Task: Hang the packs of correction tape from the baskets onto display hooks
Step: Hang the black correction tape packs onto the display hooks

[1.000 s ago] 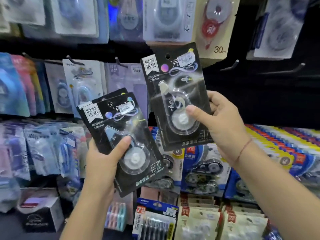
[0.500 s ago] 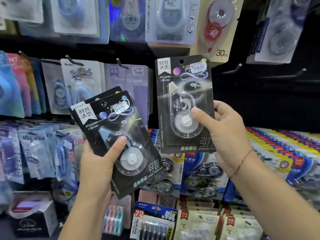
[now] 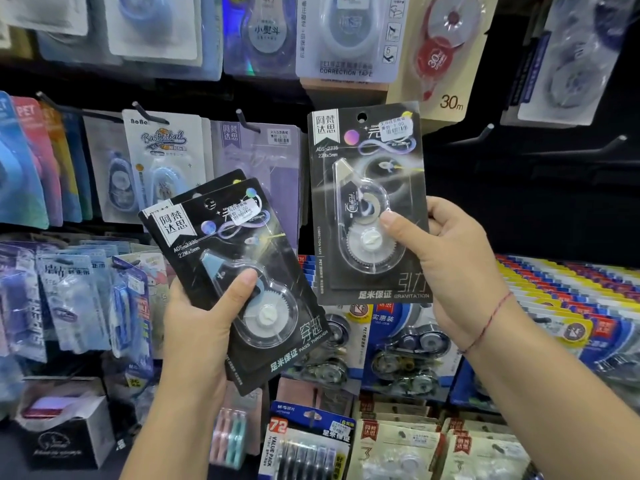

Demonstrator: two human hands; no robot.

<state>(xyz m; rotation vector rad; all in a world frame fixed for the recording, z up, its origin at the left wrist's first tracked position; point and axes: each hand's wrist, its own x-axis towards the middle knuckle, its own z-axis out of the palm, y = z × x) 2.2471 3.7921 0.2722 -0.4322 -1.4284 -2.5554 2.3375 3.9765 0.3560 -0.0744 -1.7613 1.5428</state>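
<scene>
My right hand [image 3: 446,268] grips one black correction tape pack [image 3: 367,174] upright, thumb on its clear blister, its hang hole at the top near the display wall. My left hand [image 3: 204,327] holds a tilted stack of black correction tape packs [image 3: 221,244], thumb across the front blister; at least two cards show. Two bare display hooks [image 3: 485,130] jut from the dark panel to the right of the raised pack, apart from it. No basket is in view.
Hooks to the left carry hanging packs: a purple pack [image 3: 263,161] and a Basketball pack [image 3: 162,150]. More packs hang in the top row. Below, rows of boxed tapes [image 3: 554,299] and a value pack [image 3: 308,441] fill the shelf. A small box [image 3: 65,434] sits lower left.
My right hand has brought its pack from a tilt to upright and shifted it rightward toward the bare hooks. The left hand's stack stayed about where it was.
</scene>
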